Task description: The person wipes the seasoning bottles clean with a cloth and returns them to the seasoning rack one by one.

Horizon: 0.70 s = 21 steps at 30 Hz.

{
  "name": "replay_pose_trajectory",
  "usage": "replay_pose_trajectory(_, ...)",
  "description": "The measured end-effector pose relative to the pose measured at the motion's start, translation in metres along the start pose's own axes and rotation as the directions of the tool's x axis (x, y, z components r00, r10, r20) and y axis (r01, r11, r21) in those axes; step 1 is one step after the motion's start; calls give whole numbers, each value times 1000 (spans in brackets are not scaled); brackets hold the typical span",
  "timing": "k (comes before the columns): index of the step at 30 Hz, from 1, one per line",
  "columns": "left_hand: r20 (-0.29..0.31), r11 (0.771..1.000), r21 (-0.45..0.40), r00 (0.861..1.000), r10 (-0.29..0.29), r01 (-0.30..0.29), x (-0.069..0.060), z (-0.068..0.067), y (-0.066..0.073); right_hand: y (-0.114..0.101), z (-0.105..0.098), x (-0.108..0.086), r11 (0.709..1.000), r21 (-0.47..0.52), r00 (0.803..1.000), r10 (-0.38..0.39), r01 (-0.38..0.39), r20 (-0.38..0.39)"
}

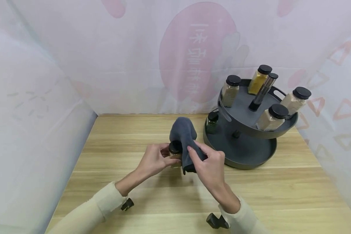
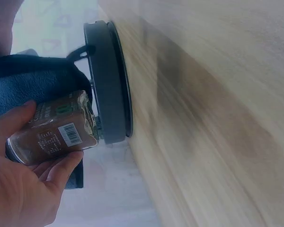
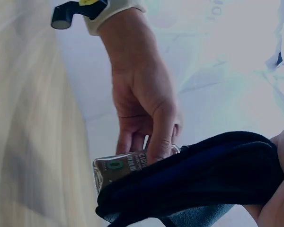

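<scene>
My left hand [image 1: 153,160] grips a small glass spice jar [image 1: 175,156] with a black lid, above the wooden table. In the left wrist view the jar [image 2: 54,137] shows brown contents, a barcode and printed lettering; thumb and fingers hold its sides. My right hand [image 1: 212,165] pinches a dark grey cloth [image 1: 182,130], which drapes against the jar's right side and hangs below the fingers. The right wrist view has the cloth [image 3: 194,182] covering part of the jar [image 3: 116,165]. Where the cloth touches the glass is partly hidden.
At the right stands a dark two-tier round rack [image 1: 242,159]. Several black-lidded spice jars sit on its upper tray [image 1: 242,113], around a central post [image 1: 263,92]. A jar with green contents [image 1: 212,123] stands on the lower tier. Printed white sheeting [image 1: 128,81] surrounds the table [image 1: 120,130].
</scene>
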<state>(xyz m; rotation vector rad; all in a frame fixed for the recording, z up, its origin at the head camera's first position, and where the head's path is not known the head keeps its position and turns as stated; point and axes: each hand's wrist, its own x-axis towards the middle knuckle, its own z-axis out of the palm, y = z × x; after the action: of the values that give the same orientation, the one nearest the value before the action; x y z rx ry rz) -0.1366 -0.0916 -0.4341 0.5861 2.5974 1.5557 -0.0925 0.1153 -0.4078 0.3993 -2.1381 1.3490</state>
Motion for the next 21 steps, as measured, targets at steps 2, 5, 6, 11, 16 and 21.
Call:
replay_pose_trajectory(2,-6,1000,7,1000,6,-6,0,0,3,2,2,-1,1000,-27,1000,7,-6,18)
replay_pose_trajectory(5,-33,1000,31,999,1,0,1,-3,10,12,8,-5,992,-78,988,104,-96,111)
replay_pose_trajectory(6,-42,999,39,999,0,2,1,-4,11,15,10,-6,986,-98,979,145,-132,141)
replay_pose_trajectory(11,-51,999,41,999,8,-6,1,-5,11,16,11,-7,984,-68,976,170,-162,133)
replay_pose_trajectory(16,-31,1000,-2,999,23,-23,1,-3,8,6,6,-5,1000,3,1000,-10,10,-6)
replay_pose_trajectory(21,-45,1000,23,999,12,-11,1,-5,11,14,11,-8,991,-93,986,108,-96,131)
